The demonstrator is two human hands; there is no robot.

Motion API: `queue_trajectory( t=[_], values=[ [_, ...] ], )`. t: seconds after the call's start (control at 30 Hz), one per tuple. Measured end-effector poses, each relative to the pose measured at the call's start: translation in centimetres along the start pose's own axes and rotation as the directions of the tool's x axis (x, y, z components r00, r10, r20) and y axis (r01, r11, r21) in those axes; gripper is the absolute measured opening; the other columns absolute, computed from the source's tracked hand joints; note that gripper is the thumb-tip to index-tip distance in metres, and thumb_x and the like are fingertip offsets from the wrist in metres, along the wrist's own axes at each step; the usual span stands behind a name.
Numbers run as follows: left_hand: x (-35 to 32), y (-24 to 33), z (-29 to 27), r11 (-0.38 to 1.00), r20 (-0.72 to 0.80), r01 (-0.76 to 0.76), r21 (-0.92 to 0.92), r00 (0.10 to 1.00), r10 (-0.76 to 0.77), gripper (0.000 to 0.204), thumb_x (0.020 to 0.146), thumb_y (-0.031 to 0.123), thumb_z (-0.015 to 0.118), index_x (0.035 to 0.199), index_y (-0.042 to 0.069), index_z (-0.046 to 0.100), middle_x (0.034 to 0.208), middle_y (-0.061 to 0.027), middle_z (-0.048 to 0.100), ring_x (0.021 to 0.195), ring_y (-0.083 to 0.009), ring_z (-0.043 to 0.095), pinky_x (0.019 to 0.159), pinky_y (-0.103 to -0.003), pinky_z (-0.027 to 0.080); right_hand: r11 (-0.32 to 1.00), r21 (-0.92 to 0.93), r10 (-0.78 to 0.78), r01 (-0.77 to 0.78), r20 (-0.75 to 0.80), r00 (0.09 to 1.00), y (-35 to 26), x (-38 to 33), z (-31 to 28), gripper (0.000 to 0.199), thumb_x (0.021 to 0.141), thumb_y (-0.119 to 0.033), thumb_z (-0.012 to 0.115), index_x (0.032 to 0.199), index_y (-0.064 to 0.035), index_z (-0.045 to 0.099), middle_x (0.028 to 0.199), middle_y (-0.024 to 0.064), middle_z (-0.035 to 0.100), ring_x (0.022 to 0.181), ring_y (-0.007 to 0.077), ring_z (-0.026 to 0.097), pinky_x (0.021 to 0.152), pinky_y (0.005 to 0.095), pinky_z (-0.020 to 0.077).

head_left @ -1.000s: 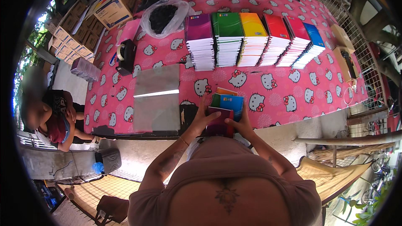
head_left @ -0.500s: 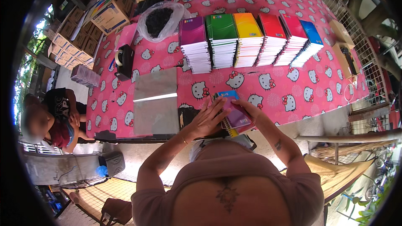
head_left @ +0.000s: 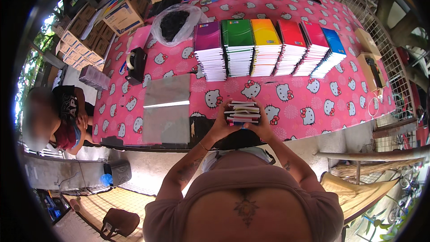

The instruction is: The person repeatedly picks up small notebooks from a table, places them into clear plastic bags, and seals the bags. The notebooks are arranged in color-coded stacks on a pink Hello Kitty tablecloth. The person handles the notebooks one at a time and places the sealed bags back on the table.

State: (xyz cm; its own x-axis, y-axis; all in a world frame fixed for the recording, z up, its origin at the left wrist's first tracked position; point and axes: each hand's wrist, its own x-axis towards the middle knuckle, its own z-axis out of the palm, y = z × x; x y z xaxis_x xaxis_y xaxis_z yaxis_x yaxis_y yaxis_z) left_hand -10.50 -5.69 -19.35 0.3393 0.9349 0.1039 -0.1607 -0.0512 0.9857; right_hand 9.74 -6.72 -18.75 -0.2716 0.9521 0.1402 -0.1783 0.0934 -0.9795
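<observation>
The small stack of notebooks (head_left: pixel 242 112) sits at the near edge of the surface (head_left: pixel 295 103), clamped between the left hand (head_left: pixel 222 125) and right hand (head_left: pixel 263 126), fingers wrapped on its sides. It looks stiff but apt to slide apart; gripping both ends suits it. Beyond it stand six coloured piles (head_left: pixel 268 47); left of it lies a grey sheet (head_left: pixel 166 107).

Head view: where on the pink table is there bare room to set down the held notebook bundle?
Bare cloth lies between the notebook stacks and the bundle, and rightward toward the table edge. Crowded: left, with plastic sleeves, tape dispenser and bag.
</observation>
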Motion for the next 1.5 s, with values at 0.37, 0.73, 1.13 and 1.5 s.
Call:
queue_trajectory(
  t=[0.37, 0.73, 1.13, 1.5],
  values=[
    [-0.3, 2.3, 0.8, 0.984, 0.040, -0.042, 0.170, 0.999, 0.036, 0.102, 0.070, 0.001, 0.082, 0.150, 0.013, 0.020, 0.136, -0.0101, 0.043, 0.129, -0.0219, 0.045, 0.104, -0.037, 0.043, 0.966, -0.204, -0.177, 0.157, -0.087, 0.980, 0.6, 0.5, 1.2, 0.120, 0.065, -0.034, 0.092, 0.155, -0.0073, 0.017, 0.141, 0.0135, 0.037, 0.130, 0.0267, 0.042, 0.107, 0.0409, 0.0376],
    [-0.5, 0.8, -0.2, 0.996, 0.068, -0.005, 0.092, 0.998, -0.001, 0.084, 0.071, 0.010, 0.087, 0.136, 0.012, 0.032, 0.130, -0.0079, 0.047, 0.123, -0.0200, 0.049, 0.103, -0.037, 0.044, 0.980, -0.137, -0.156, 0.146, -0.068, 0.985, 1.1, 0.2, 2.0, 0.105, 0.066, -0.021, 0.092, 0.148, -0.0085, 0.028, 0.131, 0.0121, 0.044, 0.123, 0.0253, 0.047, 0.104, 0.0393, 0.0408],
    [-0.4, 10.6, 4.0, 0.190, 0.236, -0.268, 0.944, 0.956, 0.176, 0.096, 0.074, 0.046, 0.080, 0.140, -0.005, 0.034, 0.139, -0.0203, 0.046, 0.134, -0.0372, 0.041, 0.109, -0.053, 0.033, 0.985, -0.168, -0.026, 0.034, 0.049, 0.998, 2.4, -0.3, 0.4, 0.082, 0.068, -0.015, 0.089, 0.134, -0.0089, 0.041, 0.120, 0.0089, 0.057, 0.113, 0.0208, 0.057, 0.095, 0.0368, 0.0484],
    [-2.9, 10.3, -6.8, 0.494, -0.217, 0.108, 0.863, 0.962, 0.168, 0.068, 0.073, 0.050, 0.081, 0.113, -0.001, 0.060, 0.096, -0.0150, 0.067, 0.084, -0.0305, 0.067, 0.077, -0.040, 0.054, 0.842, -0.517, -0.167, 0.153, 0.020, 0.986, -2.2, 3.8, 7.0, 0.077, 0.072, -0.019, 0.085, 0.138, -0.0094, 0.045, 0.130, 0.0166, 0.056, 0.119, 0.0351, 0.055, 0.098, 0.0453, 0.0454]
  ],
)
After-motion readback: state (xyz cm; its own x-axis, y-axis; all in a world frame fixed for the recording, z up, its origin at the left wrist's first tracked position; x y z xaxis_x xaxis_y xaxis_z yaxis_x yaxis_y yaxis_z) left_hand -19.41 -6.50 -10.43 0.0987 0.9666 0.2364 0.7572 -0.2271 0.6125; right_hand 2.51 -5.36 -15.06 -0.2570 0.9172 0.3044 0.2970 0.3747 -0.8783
